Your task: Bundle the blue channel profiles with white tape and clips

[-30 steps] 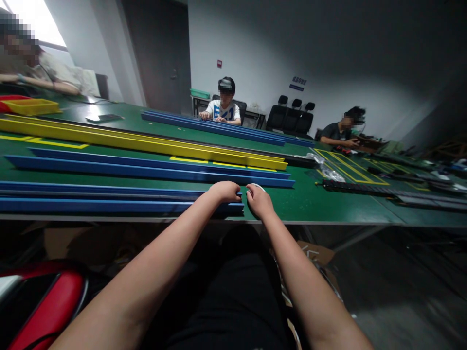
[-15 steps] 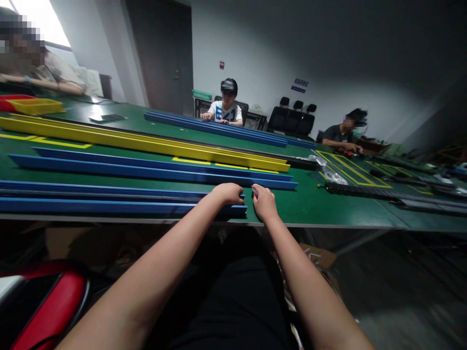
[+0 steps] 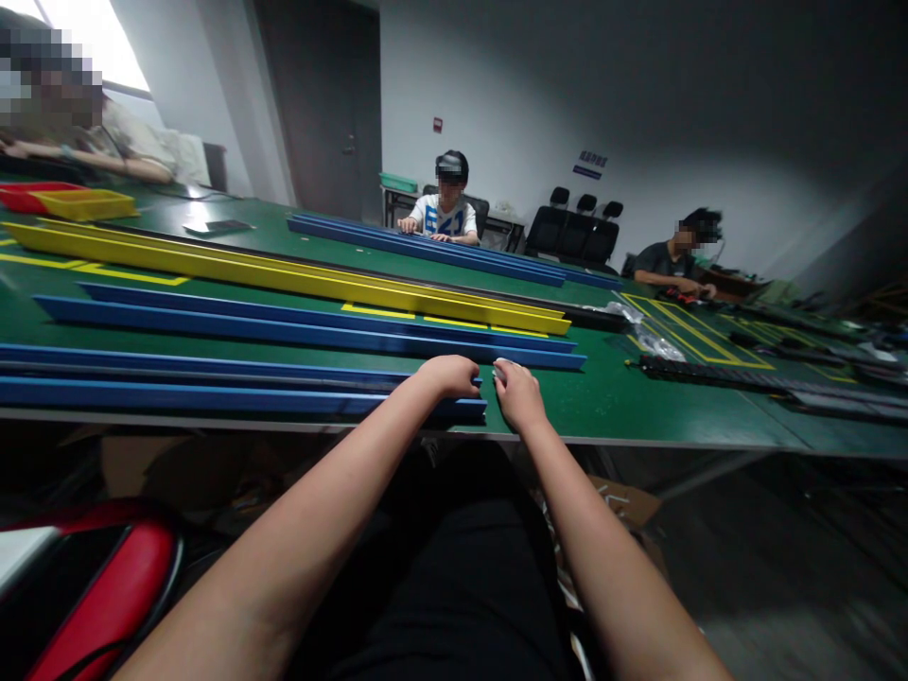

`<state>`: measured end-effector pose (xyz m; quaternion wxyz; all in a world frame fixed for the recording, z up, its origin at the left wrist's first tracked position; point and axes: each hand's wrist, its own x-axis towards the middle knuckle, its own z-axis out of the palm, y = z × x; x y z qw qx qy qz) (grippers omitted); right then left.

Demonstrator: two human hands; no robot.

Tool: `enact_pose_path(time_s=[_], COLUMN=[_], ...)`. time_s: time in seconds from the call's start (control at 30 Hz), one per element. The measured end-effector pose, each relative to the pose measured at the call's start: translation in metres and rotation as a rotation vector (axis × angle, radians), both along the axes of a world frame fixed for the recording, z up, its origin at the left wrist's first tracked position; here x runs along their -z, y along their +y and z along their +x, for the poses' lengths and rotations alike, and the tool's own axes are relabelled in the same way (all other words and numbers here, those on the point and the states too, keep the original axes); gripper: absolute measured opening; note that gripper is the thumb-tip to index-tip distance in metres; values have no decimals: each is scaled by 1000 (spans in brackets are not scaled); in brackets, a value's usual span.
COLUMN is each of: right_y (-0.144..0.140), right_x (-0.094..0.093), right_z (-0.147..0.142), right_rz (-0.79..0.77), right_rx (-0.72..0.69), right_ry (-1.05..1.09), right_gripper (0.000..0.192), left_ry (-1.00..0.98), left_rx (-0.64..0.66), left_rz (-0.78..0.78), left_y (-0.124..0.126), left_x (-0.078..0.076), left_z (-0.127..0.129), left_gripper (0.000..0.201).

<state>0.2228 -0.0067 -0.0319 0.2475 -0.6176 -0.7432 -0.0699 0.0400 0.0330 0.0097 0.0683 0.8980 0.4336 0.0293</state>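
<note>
A long blue channel (image 3: 284, 393) lies along the near side of the table, with a thin grey strip (image 3: 213, 372) inside it. Over its right end, my left hand (image 3: 452, 376) is closed, fingers curled down by the strip's end; what they grip is hidden. Just beyond that end, my right hand (image 3: 521, 395) is closed, thumb and fingers pinched around a small pale piece (image 3: 498, 373) too small to name. A narrow gap separates the two hands. Behind them lies a second blue channel (image 3: 305, 330).
Past the blue channels stretches a long yellow channel (image 3: 284, 277). Plastic wrap (image 3: 656, 340) and dark bars (image 3: 709, 372) are to the right on the green table (image 3: 596, 407). Red and yellow trays (image 3: 85, 203) stand far left. Several people sit around the table.
The view has shifted slightly, so everything appears a little further right. Both hands stay at the channel's right end with nearly the same pose.
</note>
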Motion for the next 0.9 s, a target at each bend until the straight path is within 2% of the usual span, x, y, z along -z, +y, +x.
enact_pose_path(time_s=[0.33, 0.6, 0.9], right_y=[4, 5, 6], right_x=[4, 5, 7], right_z=[2, 3, 3], right_rz=[16, 23, -7], right_rx=[-36, -12, 1], right_ry=[4, -2, -23], right_gripper=[32, 30, 31], left_ry=[-25, -26, -56], left_rx=[16, 32, 25], left_rz=[7, 36, 49], left_y=[-1, 1, -1], left_x=[-2, 2, 1], left_z=[0, 0, -4], left_gripper=[30, 28, 32])
